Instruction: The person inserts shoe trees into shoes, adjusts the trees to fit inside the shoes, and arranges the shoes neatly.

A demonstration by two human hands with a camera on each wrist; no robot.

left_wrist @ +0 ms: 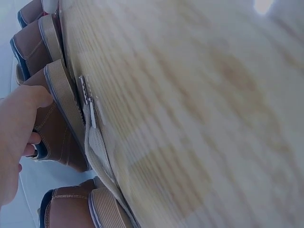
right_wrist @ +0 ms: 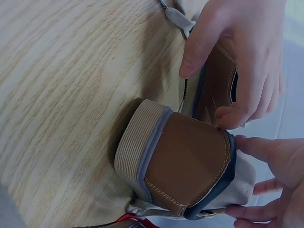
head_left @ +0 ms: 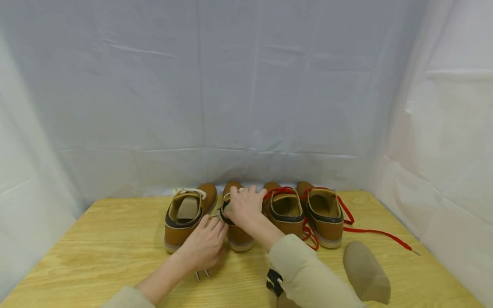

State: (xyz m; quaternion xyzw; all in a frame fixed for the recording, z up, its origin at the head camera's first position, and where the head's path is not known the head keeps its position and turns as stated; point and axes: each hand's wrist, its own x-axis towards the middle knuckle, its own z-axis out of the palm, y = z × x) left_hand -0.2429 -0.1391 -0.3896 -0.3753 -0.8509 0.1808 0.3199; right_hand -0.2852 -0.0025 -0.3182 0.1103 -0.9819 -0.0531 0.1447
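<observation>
A brown shoe [head_left: 240, 237] with a dark collar stands heel towards me, second from the left in a row. My right hand [head_left: 246, 205] is over its opening; in the right wrist view its thumb and fingers pinch a grey-beige insole [right_wrist: 244, 178] that sticks out of the collar. The insole's front part is hidden inside the shoe. On the shoe's left side, my left hand [head_left: 206, 244] grips it. The left thumb [left_wrist: 42, 97] lies against the shoe's side in the left wrist view, the other fingers near the collar. A pale lace [left_wrist: 97, 147] with metal tips trails on the table beside it.
Left of the hands stands a brown shoe [head_left: 175, 233] with pale laces and an insole inside. Two red-laced shoes [head_left: 286, 226] stand to the right, one red lace [head_left: 379, 232] stretching sideways. A loose insole [head_left: 366, 271] lies front right on the wooden table [head_left: 115, 244].
</observation>
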